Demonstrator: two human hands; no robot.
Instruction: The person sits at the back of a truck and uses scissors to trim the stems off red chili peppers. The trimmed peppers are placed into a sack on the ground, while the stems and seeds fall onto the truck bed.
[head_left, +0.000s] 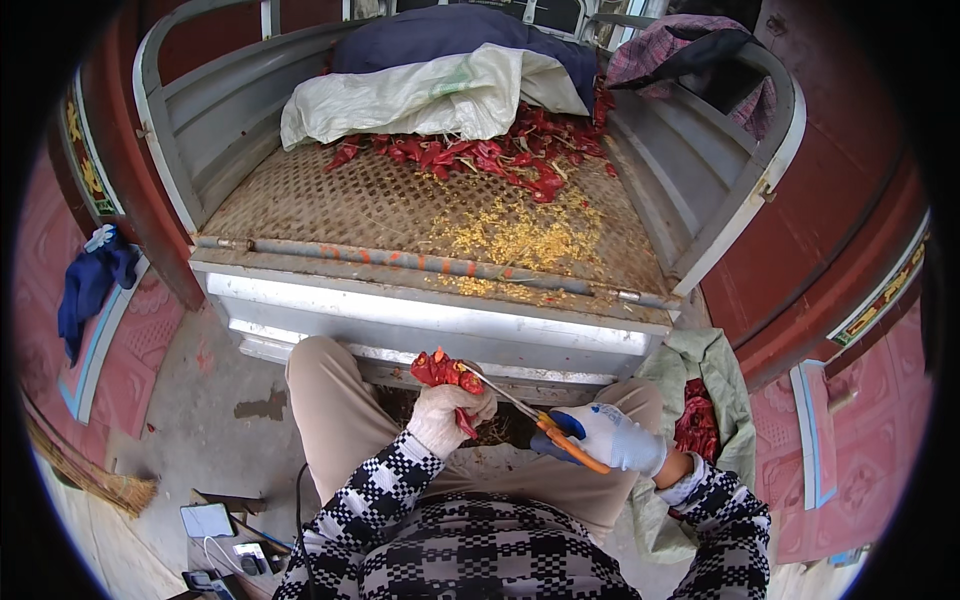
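My left hand (444, 416), in a pale cloth glove, grips several dried red chili peppers (442, 371) whose cut tops point away from me. In my right hand (596, 435), which wears a white glove with blue palm coating, is a pair of scissors (559, 435) with orange handles. Its blades reach left to the peppers and touch them near the front. Whether the blades are parted I cannot tell. Both hands are above my lap. Ahead, a heap of dried red chilies (480, 154) lies on the rusty metal cargo bed (300, 195), with yellow seeds (525, 232) scattered nearer to me.
A white woven sack (405, 97) and dark cloth (465, 34) cover the heap's back. On my right stands a pale green sack (724, 375) holding red chilies. A low stool (217, 555) with a phone (206, 520) is at lower left, near a straw broom (112, 480).
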